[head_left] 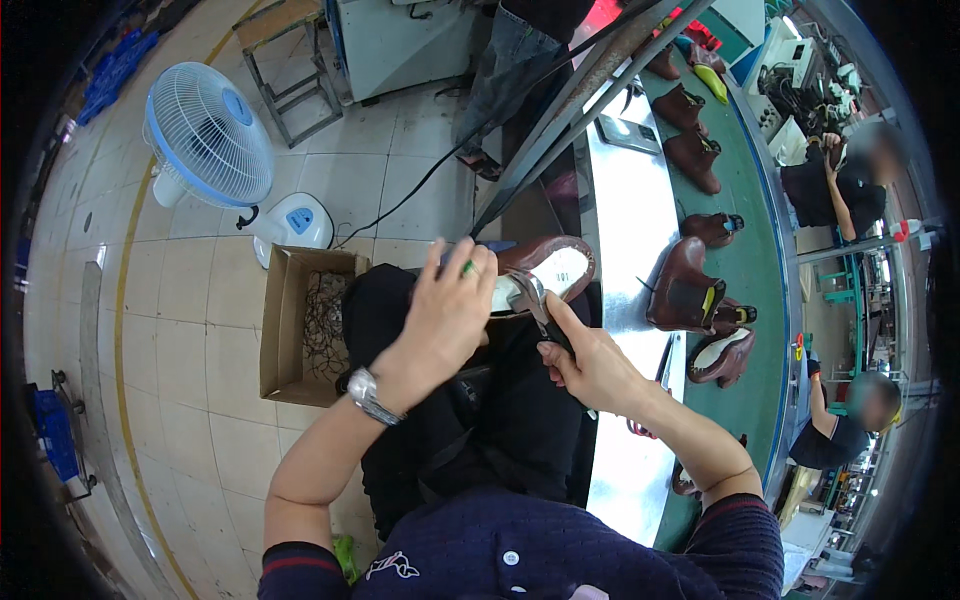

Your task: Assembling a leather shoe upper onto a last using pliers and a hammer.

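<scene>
A reddish-brown leather shoe upper [574, 248] with a pale insole [560, 270] facing up rests on my lap, toe pointing right. My right hand [592, 368] is closed around the dark handle of pincers [529, 292], whose bright metal jaws lie over the insole. At the left end of the shoe, my left hand [447, 308] is smeared by motion, with something green on one finger. Whether it grips the shoe is hidden, as its fingertips are not clear. A wristwatch [370, 393] sits on the left wrist.
Left of my legs stands a cardboard box [283, 340] holding tangled dark strands. A fan [212, 130] is beyond it. On my right are a metal ledge [640, 240] and a green conveyor [765, 300] carrying several brown boots [682, 285]. Other people work farther off.
</scene>
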### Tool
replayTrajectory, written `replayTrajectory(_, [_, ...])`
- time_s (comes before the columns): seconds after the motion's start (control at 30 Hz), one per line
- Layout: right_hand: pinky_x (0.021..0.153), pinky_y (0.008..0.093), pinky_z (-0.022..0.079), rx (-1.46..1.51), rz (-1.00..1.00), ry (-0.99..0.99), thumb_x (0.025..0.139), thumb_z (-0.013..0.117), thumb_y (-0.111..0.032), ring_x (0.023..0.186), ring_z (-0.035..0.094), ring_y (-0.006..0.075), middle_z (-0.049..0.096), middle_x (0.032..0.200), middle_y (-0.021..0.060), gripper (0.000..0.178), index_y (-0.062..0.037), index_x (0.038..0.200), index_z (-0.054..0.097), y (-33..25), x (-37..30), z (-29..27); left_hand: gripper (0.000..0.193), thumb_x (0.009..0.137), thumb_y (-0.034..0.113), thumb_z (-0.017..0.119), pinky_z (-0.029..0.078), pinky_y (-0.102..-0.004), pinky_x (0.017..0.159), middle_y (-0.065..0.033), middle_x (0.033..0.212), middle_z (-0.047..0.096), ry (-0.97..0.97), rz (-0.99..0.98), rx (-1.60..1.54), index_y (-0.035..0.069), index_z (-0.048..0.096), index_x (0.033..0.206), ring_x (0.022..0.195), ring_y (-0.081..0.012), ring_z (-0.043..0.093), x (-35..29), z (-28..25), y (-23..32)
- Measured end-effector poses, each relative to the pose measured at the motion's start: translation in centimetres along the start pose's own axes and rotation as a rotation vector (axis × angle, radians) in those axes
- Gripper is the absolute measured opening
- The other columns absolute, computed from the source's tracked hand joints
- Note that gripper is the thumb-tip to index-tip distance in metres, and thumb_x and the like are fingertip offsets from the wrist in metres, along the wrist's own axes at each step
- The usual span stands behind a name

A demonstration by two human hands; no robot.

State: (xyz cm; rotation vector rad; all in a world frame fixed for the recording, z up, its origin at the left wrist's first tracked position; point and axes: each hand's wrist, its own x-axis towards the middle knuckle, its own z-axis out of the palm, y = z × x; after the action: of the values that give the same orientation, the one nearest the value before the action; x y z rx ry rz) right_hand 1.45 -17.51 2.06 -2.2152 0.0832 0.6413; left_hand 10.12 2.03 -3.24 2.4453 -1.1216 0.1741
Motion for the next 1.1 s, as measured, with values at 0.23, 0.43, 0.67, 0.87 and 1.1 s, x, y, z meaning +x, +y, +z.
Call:
replayTrajectory(0.23, [0.068, 0.0520, 0.048, -0.411, -0.180, 0.042, 0.092, 0.057, -0.010, 0.075, 0.063, 0.0476, 0.064, 0.078, 0.0283, 0.064, -0.0076, 0.148, 0.026, -3.3, -0.4, -3.8, 0.063, 0.077, 0.014, 0.063, 0.033, -0.0409, 0.111, -0.0271, 0.123, 0.056, 0.052, 0.097, 0.300, -0.016, 0.047, 0.130, 0.115, -0.0340, 0.051, -1.6, 2.0, 0.2])
replayTrajectory(0.43, [0.060, 0.0487, 0.051, -0.584, -0.139, 0.322, 0.091, 0.057, -0.009, 0.062, 0.064, 0.0408, 0.063, 0.066, 0.0240, 0.064, -0.0126, 0.149, 0.029, -1.6, 2.9, 0.0, 0.056, 0.083, 0.011, 0.051, 0.032, -0.0405, 0.113, -0.0305, 0.128, 0.053, 0.024, 0.111, 0.473, -0.017, 0.046, 0.131, 0.119, -0.0360, 0.051, -1.3, 2.3, 1.0])
replayTrajectory(0.67, [0.055, 0.0476, 0.050, -0.554, -0.221, 0.433, 0.089, 0.057, -0.008, 0.060, 0.064, 0.0401, 0.062, 0.062, 0.0216, 0.072, -0.0106, 0.151, 0.021, -1.5, 2.7, 1.4, 0.048, 0.084, 0.008, 0.051, 0.037, -0.0436, 0.110, -0.0322, 0.130, 0.051, 0.115, 0.113, 0.458, -0.016, 0.052, 0.126, 0.124, -0.0425, 0.050, -2.2, 3.1, 1.1])
replayTrajectory(0.87, [0.056, 0.0490, 0.051, -0.440, -0.284, 0.453, 0.088, 0.058, -0.008, 0.059, 0.064, 0.0407, 0.063, 0.065, 0.0223, 0.071, -0.0100, 0.150, 0.023, -3.0, 2.5, 1.1, 0.043, 0.084, 0.005, 0.052, 0.038, -0.0438, 0.110, -0.0311, 0.130, 0.052, 0.190, 0.087, 0.356, -0.015, 0.055, 0.122, 0.124, -0.0424, 0.050, -2.9, 3.2, 0.9])
replayTrajectory(1.1, [0.055, 0.0492, 0.051, -0.569, -0.236, 0.307, 0.089, 0.057, -0.008, 0.059, 0.064, 0.0413, 0.062, 0.064, 0.0223, 0.071, -0.0080, 0.150, 0.022, -3.4, 3.1, 1.1, 0.075, 0.067, 0.009, 0.080, 0.044, -0.0436, 0.098, -0.0220, 0.125, 0.055, 0.275, -0.174, -0.213, -0.003, 0.046, 0.133, 0.116, -0.0384, 0.050, -2.7, 0.9, 0.6])
